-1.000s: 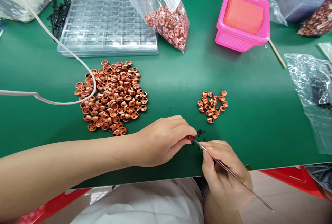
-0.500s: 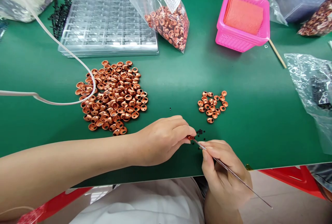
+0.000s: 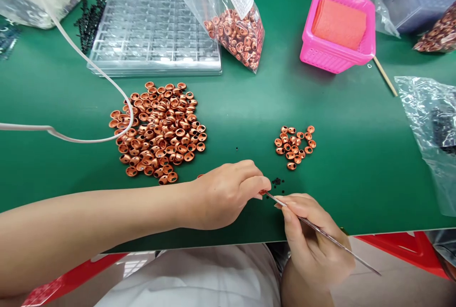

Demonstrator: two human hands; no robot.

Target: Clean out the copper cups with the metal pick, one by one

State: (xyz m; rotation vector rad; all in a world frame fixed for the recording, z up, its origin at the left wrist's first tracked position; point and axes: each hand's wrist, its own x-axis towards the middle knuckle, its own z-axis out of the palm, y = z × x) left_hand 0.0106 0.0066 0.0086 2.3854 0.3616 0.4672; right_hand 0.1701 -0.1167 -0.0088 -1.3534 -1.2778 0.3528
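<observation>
Head view: left hand (image 3: 228,195) pinches one round, coppery metal cup (image 3: 262,192), right hand (image 3: 313,238) grips a thin metal stick (image 3: 359,259), and the big cup pile (image 3: 148,134) dwarfs the small bunch (image 3: 290,155).

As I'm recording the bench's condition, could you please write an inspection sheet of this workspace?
Surface: green table, one tiny bit lying apart.
Job's things: large bead pile on the left, small bead group on the right, black bits near the fingers.
Clutter: clear trays, bead bag, pink basket holding a folded orange cloth, stick beside it.
Hands: left hand pinches a copper bead; right hand holds a thin rod, tip at that bead.
Cables: white cord loops across the large pile's left side; contact unclear.
Surroundings: red seats below the table edge.
</observation>
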